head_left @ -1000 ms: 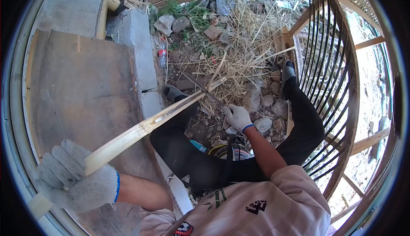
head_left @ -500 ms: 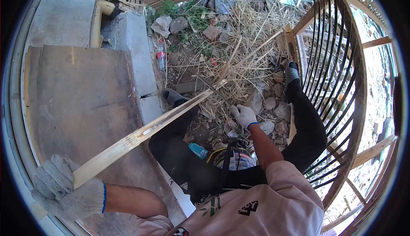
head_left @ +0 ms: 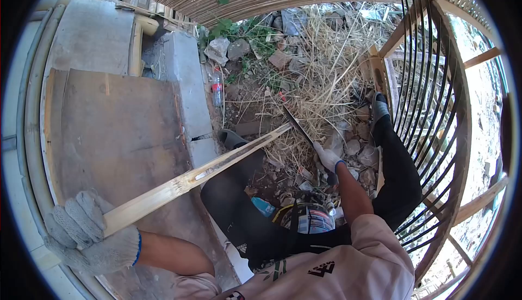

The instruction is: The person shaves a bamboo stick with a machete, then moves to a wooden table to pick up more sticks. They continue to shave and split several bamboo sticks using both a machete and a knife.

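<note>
My left hand [head_left: 89, 235], in a grey knit glove, is wrapped round the near end of a split bamboo strip [head_left: 174, 188]. The strip slants up and away across my thigh, its pale inner side showing. My right hand [head_left: 328, 157], also gloved, grips a long knife [head_left: 298, 125] with a narrow dark blade. That blade points up and left, crossing close to the far tip of the strip. The knife's handle is mostly hidden in my fist.
Straw-like shavings [head_left: 331, 77] and stones [head_left: 280, 59] cover the ground ahead. A plastic bottle [head_left: 217, 89] stands by the concrete ledge [head_left: 187, 77]. At left lies a brown board [head_left: 119, 126]; at right rises a slatted frame [head_left: 459, 110]. A printed container [head_left: 312, 218] sits between my legs.
The long slivers beyond the strip's far end are no longer attached there. My right hand and the knife have moved right, the blade now past the tip. The whole view has shifted slightly.
</note>
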The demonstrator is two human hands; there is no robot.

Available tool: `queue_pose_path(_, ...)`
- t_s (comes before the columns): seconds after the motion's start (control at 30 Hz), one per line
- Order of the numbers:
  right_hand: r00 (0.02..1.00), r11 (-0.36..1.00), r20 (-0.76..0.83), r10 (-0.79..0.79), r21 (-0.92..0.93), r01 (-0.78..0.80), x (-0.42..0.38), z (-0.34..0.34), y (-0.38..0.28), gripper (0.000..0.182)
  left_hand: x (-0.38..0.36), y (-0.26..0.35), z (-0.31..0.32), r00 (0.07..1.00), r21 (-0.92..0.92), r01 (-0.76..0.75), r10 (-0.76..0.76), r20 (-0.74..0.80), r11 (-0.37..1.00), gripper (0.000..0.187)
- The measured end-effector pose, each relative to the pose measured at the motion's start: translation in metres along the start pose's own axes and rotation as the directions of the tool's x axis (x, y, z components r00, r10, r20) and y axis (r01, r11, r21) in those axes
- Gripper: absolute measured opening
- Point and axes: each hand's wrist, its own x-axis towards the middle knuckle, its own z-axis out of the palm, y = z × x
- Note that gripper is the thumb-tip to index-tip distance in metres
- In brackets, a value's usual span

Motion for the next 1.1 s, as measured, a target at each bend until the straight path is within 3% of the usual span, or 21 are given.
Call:
queue_pose_path(0.03,1.0,1.0,-0.015,0.0,-0.008,0.0,-0.003,0.003,-0.004,0.098,-0.001,0.002,-0.002,0.995,-0.129,0.056,-0.044,0.093,0.99,0.041)
queue_pose_path(0.1,0.957,0.969,-0.254,-0.143,-0.235,0.082,-0.007,0.015,-0.008,0.096,-0.006,0.003,-0.002,0.999,-0.113,0.02,-0.014,0.052,0.993,0.041)
queue_pose_path(0.17,0.928,0.956,-0.31,-0.208,-0.264,0.126,-0.013,0.024,-0.013,0.089,-0.014,0.0,0.007,1.0,-0.093,-0.015,0.015,0.007,0.996,0.04)
queue_pose_path(0.2,0.913,0.94,-0.328,-0.243,-0.311,0.139,-0.024,0.027,-0.021,0.085,-0.02,-0.005,0.021,0.966,0.252,-0.108,0.162,-0.203,0.962,0.039)
queue_pose_path(0.23,0.897,0.923,-0.344,-0.279,-0.354,0.151,-0.04,0.031,-0.033,0.081,-0.024,-0.007,0.032,0.871,0.576,-0.104,0.354,-0.341,0.811,0.039)
queue_pose_path(0.3,0.897,0.908,-0.32,-0.303,-0.382,0.171,-0.084,0.037,-0.063,0.079,-0.028,-0.002,0.043,0.847,0.482,-0.07,0.307,-0.434,0.873,0.038)
queue_pose_path(0.37,0.895,0.919,-0.258,-0.363,-0.257,0.299,-0.132,0.051,-0.089,0.07,-0.033,0.008,0.035,0.82,0.374,-0.04,0.244,-0.518,0.927,0.037)
queue_pose_path(0.43,0.841,0.883,-0.269,-0.469,-0.168,0.439,-0.169,0.071,-0.103,0.069,-0.04,0.014,0.012,0.99,-0.052,0.006,-0.013,-0.138,0.999,0.038)
queue_pose_path(0.47,0.833,0.879,-0.283,-0.476,-0.18,0.442,-0.19,0.079,-0.111,0.069,-0.044,0.016,0.01,0.99,-0.067,-0.008,-0.002,-0.141,0.998,0.038)
queue_pose_path(0.53,0.776,0.792,-0.164,-0.609,-0.071,0.606,-0.229,0.095,-0.121,0.056,-0.05,0.019,0.009,0.995,-0.189,0.041,-0.058,-0.082,0.981,0.041)
queue_pose_path(0.7,0.742,0.758,-0.174,-0.647,-0.036,0.652,-0.262,0.119,-0.108,0.035,-0.067,0.029,0.002,0.999,-0.265,0.051,-0.048,0.018,0.963,0.042)
queue_pose_path(0.77,0.796,0.84,-0.272,-0.541,-0.128,0.527,-0.269,0.12,-0.101,0.036,-0.075,0.035,-0.003,0.998,-0.256,0.061,-0.059,0.018,0.965,0.042)
queue_pose_path(0.83,0.843,0.882,-0.262,-0.47,-0.111,0.458,-0.283,0.116,-0.105,0.039,-0.086,0.039,-0.007,1.0,-0.274,0.028,-0.027,0.004,0.961,0.042)
queue_pose_path(0.9,0.784,0.821,-0.246,-0.569,-0.211,0.53,-0.282,0.116,-0.1,0.043,-0.095,0.045,-0.007,1.0,-0.275,0.015,-0.017,-0.006,0.961,0.041)
queue_pose_path(0.93,0.676,0.73,-0.275,-0.683,-0.237,0.641,-0.284,0.122,-0.098,0.042,-0.099,0.047,-0.007,1.0,-0.281,0.001,-0.005,-0.015,0.96,0.04)
queue_pose_path(1.03,0.607,0.636,-0.191,-0.771,-0.219,0.74,-0.296,0.133,-0.108,0.041,-0.108,0.05,-0.013,1.0,-0.24,0.012,-0.009,0.016,0.971,0.037)
queue_pose_path(1.1,0.642,0.662,-0.165,-0.749,-0.162,0.731,-0.306,0.141,-0.12,0.04,-0.109,0.051,-0.007,1.0,-0.25,0.008,-0.005,0.011,0.968,0.036)
